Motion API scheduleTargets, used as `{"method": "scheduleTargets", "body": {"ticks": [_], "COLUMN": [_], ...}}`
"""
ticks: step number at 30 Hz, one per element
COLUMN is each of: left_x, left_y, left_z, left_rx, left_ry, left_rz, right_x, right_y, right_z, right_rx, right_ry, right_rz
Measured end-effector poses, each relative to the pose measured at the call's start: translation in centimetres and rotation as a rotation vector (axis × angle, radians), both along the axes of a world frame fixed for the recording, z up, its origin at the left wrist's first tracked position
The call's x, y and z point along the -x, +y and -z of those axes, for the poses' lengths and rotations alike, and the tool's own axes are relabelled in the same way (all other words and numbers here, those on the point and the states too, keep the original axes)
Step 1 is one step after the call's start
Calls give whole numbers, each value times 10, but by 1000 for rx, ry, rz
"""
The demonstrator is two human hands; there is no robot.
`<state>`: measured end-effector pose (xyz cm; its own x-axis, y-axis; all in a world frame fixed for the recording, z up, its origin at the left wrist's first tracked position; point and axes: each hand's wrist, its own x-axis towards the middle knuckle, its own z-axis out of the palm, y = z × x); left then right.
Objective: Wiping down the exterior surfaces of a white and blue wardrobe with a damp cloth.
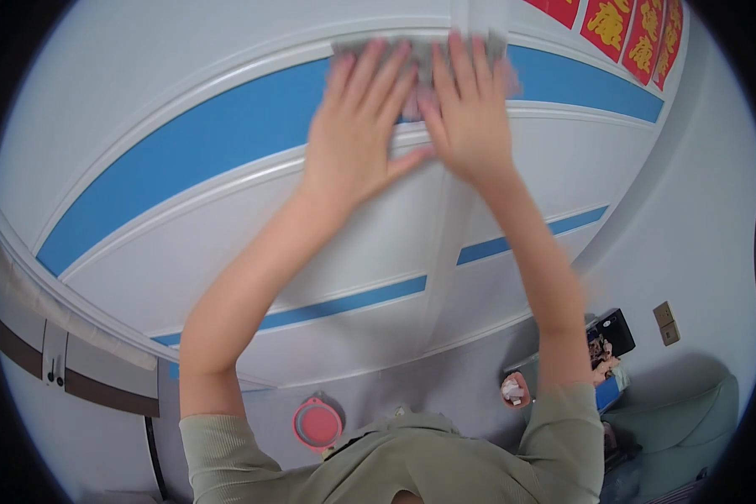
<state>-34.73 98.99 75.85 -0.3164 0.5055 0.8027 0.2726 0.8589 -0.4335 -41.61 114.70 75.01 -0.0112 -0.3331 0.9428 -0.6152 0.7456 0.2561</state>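
Note:
Both arms reach up to a white wardrobe door panel (pixel 365 233) with a wide blue stripe (pixel 208 170). My left hand (pixel 362 120) lies flat with fingers spread on a greyish cloth (pixel 423 55), pressing it against the door. Beside it, my right hand (pixel 469 107) is also laid flat on the cloth, its fingers pointing up and slightly blurred. A pinkish part of the cloth shows between the hands and past the right fingers. The cloth covers part of the blue stripe and the white moulding above it.
Red paper decorations with gold characters (pixel 607 26) hang at upper right. On the floor lie a pink collapsible basin (pixel 318 424) and a pink bin (pixel 515 390) holding paper. A green cushioned seat (pixel 680 422), assorted items and a wall socket (pixel 666 322) are at the right; grey cabinets (pixel 110 372) stand left.

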Motion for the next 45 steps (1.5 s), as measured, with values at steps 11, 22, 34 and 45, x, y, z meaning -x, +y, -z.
{"method": "scheduleTargets", "body": {"ticks": [11,22,34,45], "left_x": [-6,-29,-30,-46], "left_y": [-11,-29,-64,-85], "left_z": [-41,44,38,-25], "left_rx": [13,3,-110,-41], "left_ry": [143,-176,21,90], "left_rz": [-61,-96,-144,-317], "right_x": [-5,-15,-25,-47], "right_y": [-9,-15,-72,-96], "right_z": [-43,48,21,-47], "right_rx": [87,-13,7,-102], "right_ry": [87,-129,-40,45], "right_rz": [-49,-104,-162,-161]}}
